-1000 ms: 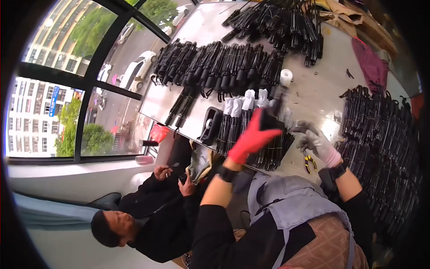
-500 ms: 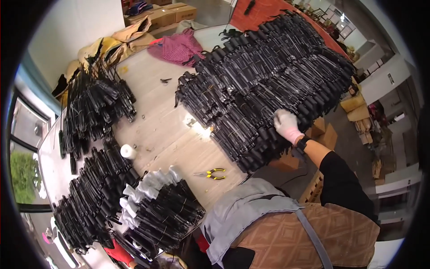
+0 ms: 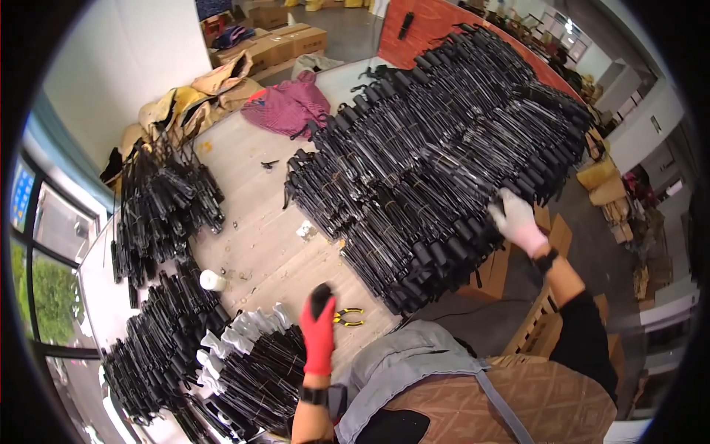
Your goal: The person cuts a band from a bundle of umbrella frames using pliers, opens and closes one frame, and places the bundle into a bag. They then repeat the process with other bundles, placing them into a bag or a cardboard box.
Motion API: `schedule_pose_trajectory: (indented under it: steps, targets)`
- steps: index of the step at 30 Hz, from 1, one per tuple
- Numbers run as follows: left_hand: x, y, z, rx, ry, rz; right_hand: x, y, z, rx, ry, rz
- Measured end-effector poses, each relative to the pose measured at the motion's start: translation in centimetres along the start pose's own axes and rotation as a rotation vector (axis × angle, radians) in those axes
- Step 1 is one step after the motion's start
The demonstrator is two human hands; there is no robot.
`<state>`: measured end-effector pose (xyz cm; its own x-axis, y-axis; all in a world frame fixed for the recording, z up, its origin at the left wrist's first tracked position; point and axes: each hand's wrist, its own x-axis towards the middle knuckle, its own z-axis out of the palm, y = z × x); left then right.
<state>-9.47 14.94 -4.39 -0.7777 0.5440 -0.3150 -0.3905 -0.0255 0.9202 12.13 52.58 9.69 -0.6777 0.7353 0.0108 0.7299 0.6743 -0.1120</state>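
The red-gloved left hand [image 3: 319, 320] was low down past the white-topped black bundles [image 3: 270, 374] half a second ago, and now it has come up right beside the yellow pliers [image 3: 353, 323]. Its dark fingertips point away from the body, and it hides the tip of the pliers, which showed before. It is blurry, so I cannot tell if it is spread or pressed together. The white-gloved right hand [image 3: 522, 225] was on top of the big pile of black bundles [image 3: 414, 170]; now it is by the pile's edge, far right of the pliers. That arm reaches out, but I cannot tell if its fingers pinch a bundle. The big pile lies to the right of and beyond the pliers, and the white-topped bundles lie to their left.
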Motion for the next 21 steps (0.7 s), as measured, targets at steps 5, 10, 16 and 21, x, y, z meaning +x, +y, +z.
schedule_pose_trajectory:
  steps: [5, 10, 16, 21]
  targets:
    - [4.2, 3.3, 11.8, -0.327, -0.201, 0.107, -7.7, -10.0, 5.4, 0.407, 0.186, -0.491]
    - [4.2, 6.1, 8.0, -0.713, -0.067, 0.133, -9.2, -15.6, 8.2, 0.866, -0.692, -0.242]
    - [1.6, 7.4, -0.6, -0.878, -0.088, 0.314, -10.5, -23.8, 9.1, 0.79, -0.93, -0.591]
    - [-3.9, 9.3, -5.8, -0.733, 0.261, 0.27, -12.9, -29.1, 9.5, 0.711, -0.921, -0.821]
